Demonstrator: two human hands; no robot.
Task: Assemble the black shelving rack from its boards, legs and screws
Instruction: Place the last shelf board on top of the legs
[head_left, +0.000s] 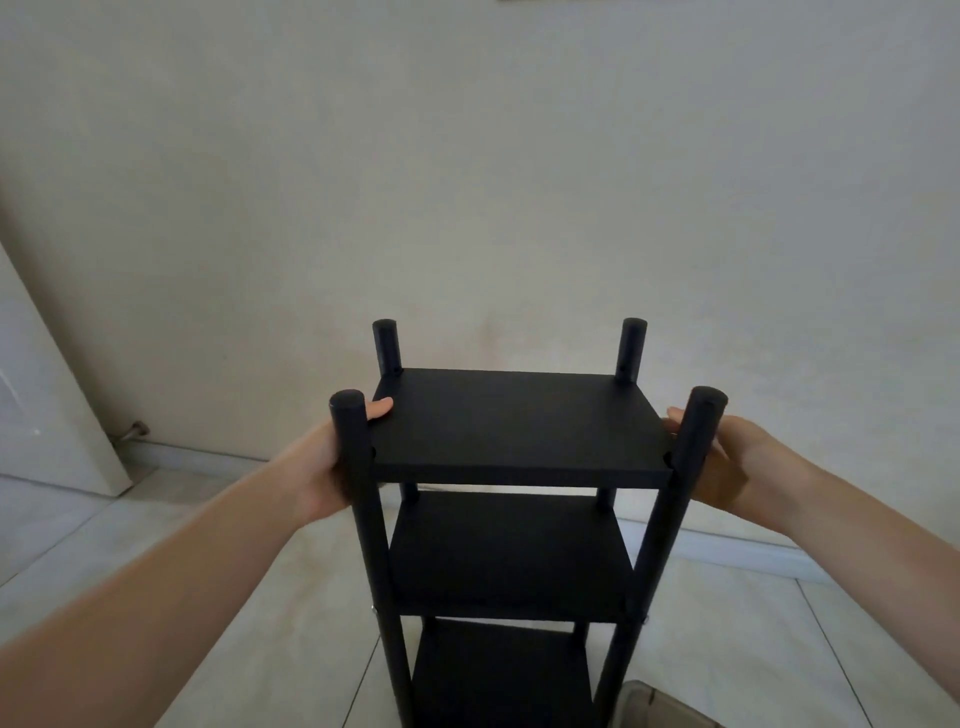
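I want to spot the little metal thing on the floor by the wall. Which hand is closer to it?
The left hand. It grips the rack's top board on the same side as the metal doorstop. The right hand is across the rack, farther from it.

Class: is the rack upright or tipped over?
Upright: the rack has its legs vertical and boards level, stacked; both hands steady it.

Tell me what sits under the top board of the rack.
Under the top board sit a middle board and a lower board, between four legs. The floor beneath the rack is hidden.
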